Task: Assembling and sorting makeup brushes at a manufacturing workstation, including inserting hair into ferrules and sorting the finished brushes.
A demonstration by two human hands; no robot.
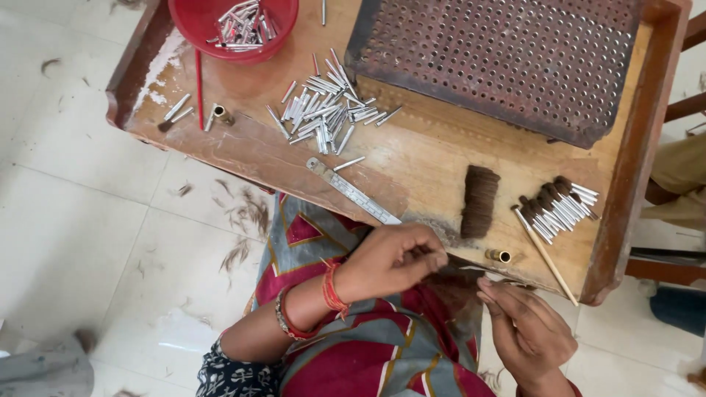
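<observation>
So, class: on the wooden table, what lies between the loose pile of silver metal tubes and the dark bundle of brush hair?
In the head view, a metal ruler lies slantwise between the tube pile and the hair bundle, with one stray tube beside it.

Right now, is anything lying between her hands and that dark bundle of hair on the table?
Nothing visible does. The bundle of hair lies just beyond the left hand on bare wood; the metal ruler sits off to one side.

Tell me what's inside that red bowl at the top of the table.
The red bowl holds a heap of small silver metal tubes. Its upper part is cut off by the frame, so the rest is unseen.
</observation>
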